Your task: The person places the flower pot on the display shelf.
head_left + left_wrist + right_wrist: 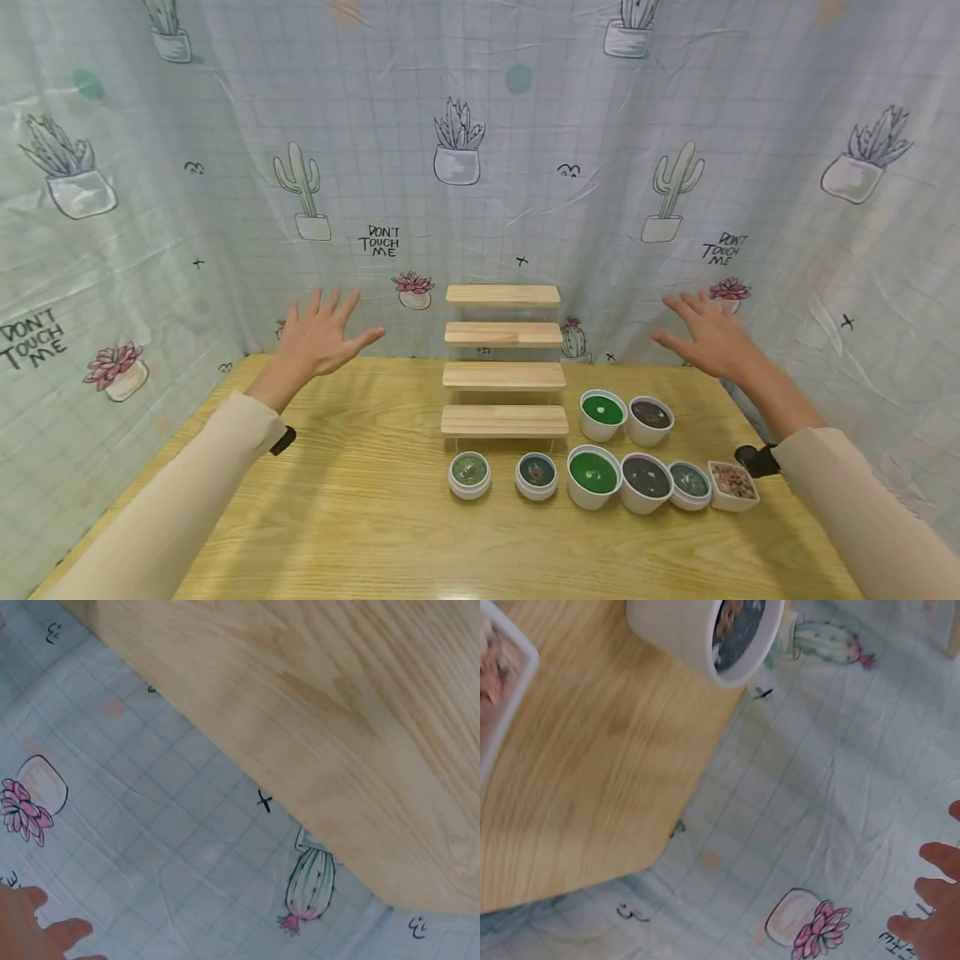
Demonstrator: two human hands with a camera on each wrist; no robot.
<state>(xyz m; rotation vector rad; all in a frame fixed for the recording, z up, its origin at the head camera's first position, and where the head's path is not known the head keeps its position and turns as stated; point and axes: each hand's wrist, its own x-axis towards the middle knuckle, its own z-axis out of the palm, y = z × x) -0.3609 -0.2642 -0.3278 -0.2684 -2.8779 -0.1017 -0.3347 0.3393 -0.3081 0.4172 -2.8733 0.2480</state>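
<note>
Both hands are raised over the far part of the wooden table, fingers spread and holding nothing. The left hand (318,335) is left of a stepped wooden rack (504,377); its fingertips also show in the left wrist view. To the right of the rack is the right hand (708,337), above two white cups, one with a green top (602,411) and one with a dark top (650,419). Nearer me stand another green-topped cup (594,477), another dark-topped cup (645,483), and low round pots with grey-green (689,486), dark teal (536,476) and pale green (469,475) tops.
A square white dish of brownish pebble-like bits (733,486) stands at the right end of the front row. Curtains printed with cacti (480,208) hang behind the table (337,517) and along both sides. The rack has several narrow shelves.
</note>
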